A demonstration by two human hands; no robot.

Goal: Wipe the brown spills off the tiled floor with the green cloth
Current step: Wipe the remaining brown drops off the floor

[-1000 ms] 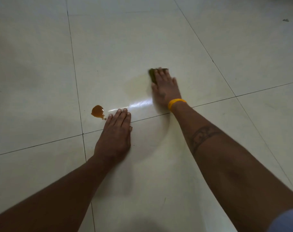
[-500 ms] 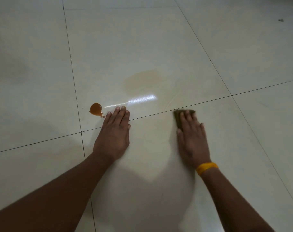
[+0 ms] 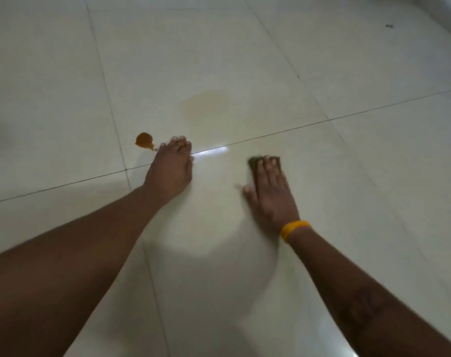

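Under us, the tiled floor (image 3: 270,60) fills the whole view: large pale glossy tiles split by thin dark grout lines, one seam running from nine o'clock across to about two o'clock. Our two bare forearms come in from seven and five o'clock.

Our left hand (image 3: 171,167) lies flat on the floor near the centre, fingers straight and together, its grip holding nothing. The fingertips reach the grout seam.

Our right hand (image 3: 272,191) lies at about three o'clock from the left hand, well apart from it. It presses palm-down on the green cloth (image 3: 255,162), with straight fingers laid over it, so the grip is flat, not curled. Only the cloth's far edge shows beyond the fingertips, dark and somewhat blurred. A yellow wristband (image 3: 294,229) circles the right wrist.

At twelve o'clock from the hands, on the tile beyond the seam, we see a faint tan smear (image 3: 206,104), thin and spread wide. A bright streak of reflected light (image 3: 211,150) lies along the seam between the hands.

At about ten o'clock from the left fingertips, just beside them, sits a small brown spill (image 3: 144,140), thick and glossy, with a tiny droplet trailing toward the fingers. A dark speck (image 3: 389,26) rests far off at one o'clock.
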